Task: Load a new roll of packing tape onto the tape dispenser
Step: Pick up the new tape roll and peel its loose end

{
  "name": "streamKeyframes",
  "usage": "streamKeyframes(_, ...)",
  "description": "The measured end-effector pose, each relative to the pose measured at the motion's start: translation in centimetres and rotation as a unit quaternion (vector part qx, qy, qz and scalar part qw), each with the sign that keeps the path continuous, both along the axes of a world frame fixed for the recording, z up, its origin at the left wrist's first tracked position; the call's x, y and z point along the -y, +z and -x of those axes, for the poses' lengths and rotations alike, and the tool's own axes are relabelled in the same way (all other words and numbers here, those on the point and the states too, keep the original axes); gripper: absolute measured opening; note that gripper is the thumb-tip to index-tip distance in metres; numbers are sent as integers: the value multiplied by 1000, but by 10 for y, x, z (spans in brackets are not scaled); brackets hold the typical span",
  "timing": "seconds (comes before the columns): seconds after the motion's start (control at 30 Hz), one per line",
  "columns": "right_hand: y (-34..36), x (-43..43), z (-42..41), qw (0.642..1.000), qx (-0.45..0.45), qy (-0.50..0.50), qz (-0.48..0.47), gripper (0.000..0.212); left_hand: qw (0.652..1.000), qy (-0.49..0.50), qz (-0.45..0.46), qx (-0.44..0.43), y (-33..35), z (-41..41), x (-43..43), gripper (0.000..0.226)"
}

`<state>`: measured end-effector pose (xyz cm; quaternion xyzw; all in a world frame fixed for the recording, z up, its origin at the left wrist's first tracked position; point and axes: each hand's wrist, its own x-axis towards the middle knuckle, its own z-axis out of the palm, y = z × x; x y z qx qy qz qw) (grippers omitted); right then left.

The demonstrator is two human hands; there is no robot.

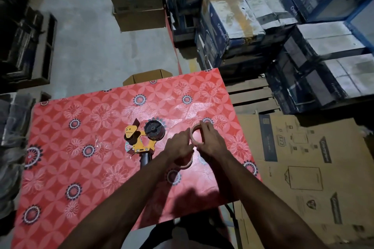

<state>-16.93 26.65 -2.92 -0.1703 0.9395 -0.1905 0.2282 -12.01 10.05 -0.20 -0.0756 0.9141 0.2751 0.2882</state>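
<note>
Leftmost, the yellow tape dispenser (141,139) lies on the red floral bench (81,147), its handle partly under the left forearm. Both hands, left hand (180,144) and right hand (210,141), grip a tape roll (195,135); a second roll (185,164) shows half-hidden beneath the left wrist.

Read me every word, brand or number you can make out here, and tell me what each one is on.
"Crompton": side of a blue and white carton in the stack beyond the table.
"Crom", cut off: a blue carton further right.
Flattened brown cardboard right of the table: printed logos and numbers, too blurred to read.
Yellow tape dispenser: small label, unreadable.
</note>
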Motion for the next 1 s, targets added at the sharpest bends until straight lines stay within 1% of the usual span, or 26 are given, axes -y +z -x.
streamKeyframes(0.1, 3, 1, 2, 999, 2, 32, -29, 100, 1000, 1, -6, 12, -2, 0, -7, 67)
streamKeyframes(0.17, 6, 1, 0, 999, 1, 31, -20, 99, 999, 18, -30, 1, 4, -3, -11, 72)
streamKeyframes(0.23, 16, 3, -3, 1000, 9, 8, 9, 97, 996, 46, -68, -35, 20, -11, -14, 75)
streamKeyframes(0.3, 31, 6, -5, 998, 19, -23, 52, 95, 989, 72, -95, -88, 34, -20, -14, 82)
streamKeyframes(0.37, 54, 11, -10, 994, 3, -38, 104, 93, 983, 84, -89, -136, 47, -29, -6, 85)
streamKeyframes(0.43, 76, 17, -16, 984, -17, -43, 170, 83, 974, 82, -81, -196, 57, -38, 7, 79)
streamKeyframes(0.5, 103, 27, -25, 970, -29, -49, 235, 72, 959, 84, -81, -260, 72, -52, 22, 82)
streamKeyframes(0.6, 140, 44, -40, 946, 7, -52, 321, 60, 939, 99, -84, -318, 96, -74, 42, 86)
streamKeyframes(0.67, 154, 57, -50, 928, 40, -53, 367, 62, 927, 121, -96, -341, 113, -89, 59, 86)
streamKeyframes(0.73, 165, 73, -58, 911, 76, -57, 401, 64, 916, 147, -103, -360, 130, -101, 76, 88)
streamKeyframes(0.77, 170, 80, -62, 908, 88, -57, 406, 64, 909, 173, -123, -359, 139, -107, 84, 92)
streamKeyframes(0.83, 180, 93, -69, 905, 99, -45, 410, 54, 886, 250, -181, -346, 156, -119, 95, 98)
streamKeyframes(0.87, 188, 99, -73, 907, 100, -34, 409, 45, 871, 286, -203, -345, 164, -125, 100, 96)
streamKeyframes(0.9, 191, 104, -75, 908, 100, -23, 406, 38, 856, 317, -221, -343, 171, -129, 105, 88)
streamKeyframes(1.0, 199, 118, -81, 904, 126, -4, 409, 27, 823, 387, -282, -307, 188, -144, 118, 64)
